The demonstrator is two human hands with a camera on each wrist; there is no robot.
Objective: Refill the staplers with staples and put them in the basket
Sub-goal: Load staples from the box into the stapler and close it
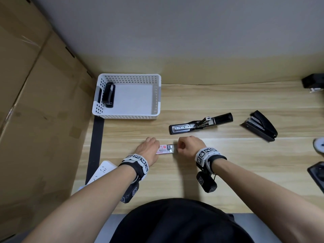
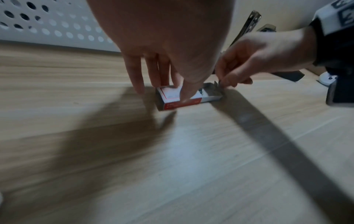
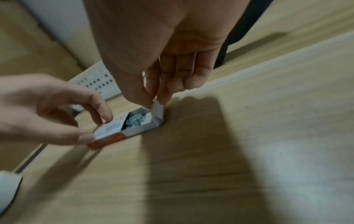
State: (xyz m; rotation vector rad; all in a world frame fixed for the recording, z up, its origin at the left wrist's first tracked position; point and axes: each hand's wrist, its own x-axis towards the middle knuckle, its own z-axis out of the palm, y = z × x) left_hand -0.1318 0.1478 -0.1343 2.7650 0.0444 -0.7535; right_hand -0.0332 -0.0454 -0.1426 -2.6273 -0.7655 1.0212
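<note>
A small white and red staple box (image 1: 165, 149) lies on the wooden table between my hands, its inner tray slid out to the right with grey staples (image 3: 137, 119) showing. My left hand (image 1: 149, 150) holds the box sleeve (image 2: 172, 98) between thumb and fingers. My right hand (image 1: 188, 146) pinches the end flap of the tray (image 3: 158, 109). Behind the hands, a black stapler (image 1: 201, 122) lies flipped open with its metal channel bared. A second black stapler (image 1: 259, 126) rests at the right. A third stapler (image 1: 109, 94) lies inside the white perforated basket (image 1: 129, 116).
Cardboard boxes (image 1: 35, 102) wall the left side. A white power strip (image 1: 101, 171) sits at the front left by a dark strip (image 1: 95, 149). At the right edge are a black item (image 1: 313, 83), a white round object (image 1: 319, 144) and a dark device (image 1: 317, 172).
</note>
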